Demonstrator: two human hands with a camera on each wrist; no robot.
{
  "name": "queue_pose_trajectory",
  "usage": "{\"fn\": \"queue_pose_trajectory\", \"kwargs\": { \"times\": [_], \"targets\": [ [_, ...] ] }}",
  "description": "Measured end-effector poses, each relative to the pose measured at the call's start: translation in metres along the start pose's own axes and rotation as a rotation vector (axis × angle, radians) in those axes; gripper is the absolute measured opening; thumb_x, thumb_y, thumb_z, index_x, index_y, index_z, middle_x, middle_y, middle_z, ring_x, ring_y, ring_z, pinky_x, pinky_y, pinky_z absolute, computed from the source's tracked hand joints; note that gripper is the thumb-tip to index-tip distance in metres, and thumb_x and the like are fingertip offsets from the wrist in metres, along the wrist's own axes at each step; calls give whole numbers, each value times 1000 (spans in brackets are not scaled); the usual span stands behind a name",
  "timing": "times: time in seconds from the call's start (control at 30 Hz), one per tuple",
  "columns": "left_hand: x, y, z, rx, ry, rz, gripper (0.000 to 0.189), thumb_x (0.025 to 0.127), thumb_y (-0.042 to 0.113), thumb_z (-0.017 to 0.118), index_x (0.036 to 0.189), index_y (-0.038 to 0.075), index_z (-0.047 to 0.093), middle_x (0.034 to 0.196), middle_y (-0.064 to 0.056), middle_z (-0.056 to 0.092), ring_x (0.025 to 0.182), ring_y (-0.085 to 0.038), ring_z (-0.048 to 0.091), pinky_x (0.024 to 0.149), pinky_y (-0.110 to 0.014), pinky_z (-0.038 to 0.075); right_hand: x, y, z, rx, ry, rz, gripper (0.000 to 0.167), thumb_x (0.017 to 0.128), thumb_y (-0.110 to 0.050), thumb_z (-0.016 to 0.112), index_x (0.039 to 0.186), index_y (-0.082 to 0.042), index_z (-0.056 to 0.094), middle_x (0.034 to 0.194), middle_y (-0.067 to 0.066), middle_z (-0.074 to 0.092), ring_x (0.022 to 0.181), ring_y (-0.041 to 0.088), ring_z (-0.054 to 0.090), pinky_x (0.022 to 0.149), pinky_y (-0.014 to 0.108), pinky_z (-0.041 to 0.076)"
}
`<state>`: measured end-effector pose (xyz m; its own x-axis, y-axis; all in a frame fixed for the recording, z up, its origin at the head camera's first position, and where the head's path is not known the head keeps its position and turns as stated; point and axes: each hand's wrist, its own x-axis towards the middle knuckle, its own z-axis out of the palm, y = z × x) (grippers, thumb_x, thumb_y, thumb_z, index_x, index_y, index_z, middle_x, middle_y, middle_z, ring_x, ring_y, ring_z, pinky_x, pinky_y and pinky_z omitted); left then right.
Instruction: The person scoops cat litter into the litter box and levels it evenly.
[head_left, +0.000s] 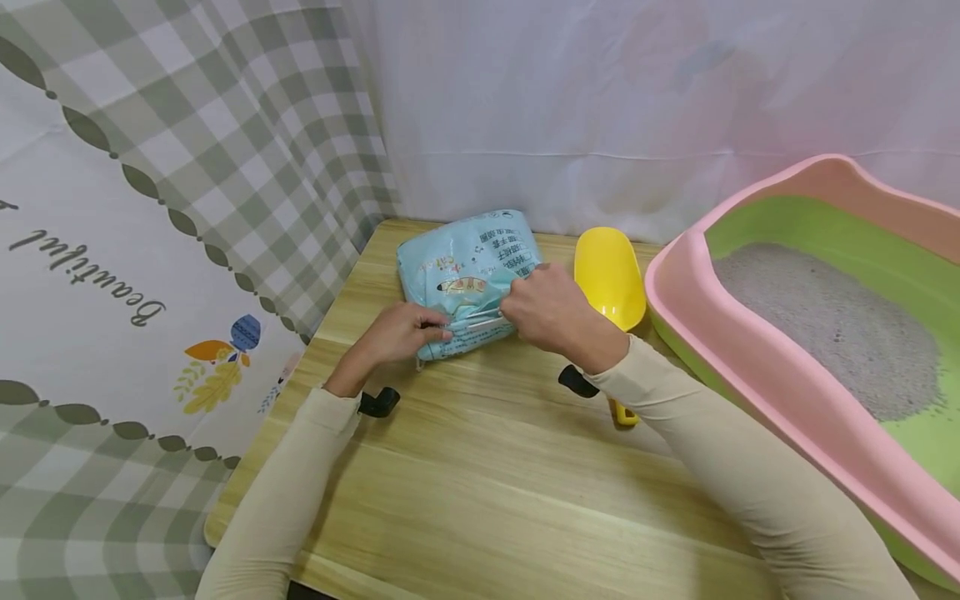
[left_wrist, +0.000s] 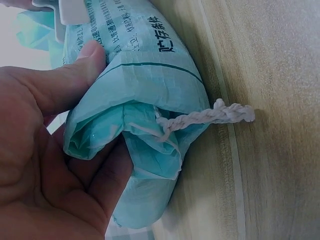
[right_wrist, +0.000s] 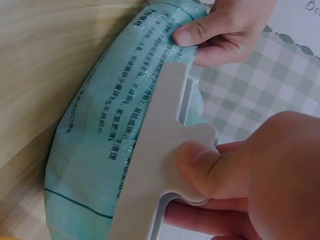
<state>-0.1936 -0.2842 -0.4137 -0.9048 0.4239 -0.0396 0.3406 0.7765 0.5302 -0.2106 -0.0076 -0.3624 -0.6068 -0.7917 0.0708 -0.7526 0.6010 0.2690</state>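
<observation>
A light blue printed plastic bag (head_left: 468, 242) lies on the wooden table near the back wall. My left hand (head_left: 401, 333) pinches its folded top at the left corner, thumb on the printed face and fingers behind. In the left wrist view, the folded layers (left_wrist: 150, 135) gape at the end, and a twisted whitish cord (left_wrist: 210, 116) sticks out. My right hand (head_left: 551, 312) grips a pale grey bag clip (right_wrist: 147, 155) by its rounded handle, thumb on the near side and fingers behind. The clip's long bar lies along the bag's top edge.
Right of the bag lies a yellow scoop (head_left: 607, 271), partly hidden by my right forearm. A pink-rimmed green litter box (head_left: 693, 308) with grey litter (head_left: 832, 329) stands at the right. Checked cloth (head_left: 195, 108) hangs on the left, white cloth (head_left: 555, 100) behind.
</observation>
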Motion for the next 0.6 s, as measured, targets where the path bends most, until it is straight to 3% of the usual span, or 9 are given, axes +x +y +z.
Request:
{"fn": "queue_pose_trajectory", "kwargs": {
  "times": [0.27, 0.47, 0.6],
  "targets": [
    [-3, 0, 1, 18, 11, 89, 8, 98, 8, 82, 103, 5, 88, 90, 1, 80, 73, -9, 61, 71, -34, 54, 2, 5, 2, 17, 27, -49, 32, 95, -1, 61, 66, -15, 58, 65, 1, 49, 58, 24, 47, 56, 36, 43],
    [-4, -1, 4, 23, 17, 128, 6, 98, 8, 83, 101, 6, 88, 89, 2, 80, 72, -8, 60, 70, -33, 54, 6, 10, 4, 56, -17, -76, 19, 93, -5, 68, 76, -13, 68, 70, 3, 55, 60, 24, 48, 56, 37, 45],
    [-5, -1, 4, 36, 23, 146, 6, 97, 8, 83, 100, 6, 88, 88, 2, 80, 71, -8, 60, 69, -33, 54, 5, 9, 9, 56, 9, -90, 17, 95, -5, 68, 81, -14, 72, 71, 3, 60, 61, 25, 53, 57, 37, 45]
  ]
}}
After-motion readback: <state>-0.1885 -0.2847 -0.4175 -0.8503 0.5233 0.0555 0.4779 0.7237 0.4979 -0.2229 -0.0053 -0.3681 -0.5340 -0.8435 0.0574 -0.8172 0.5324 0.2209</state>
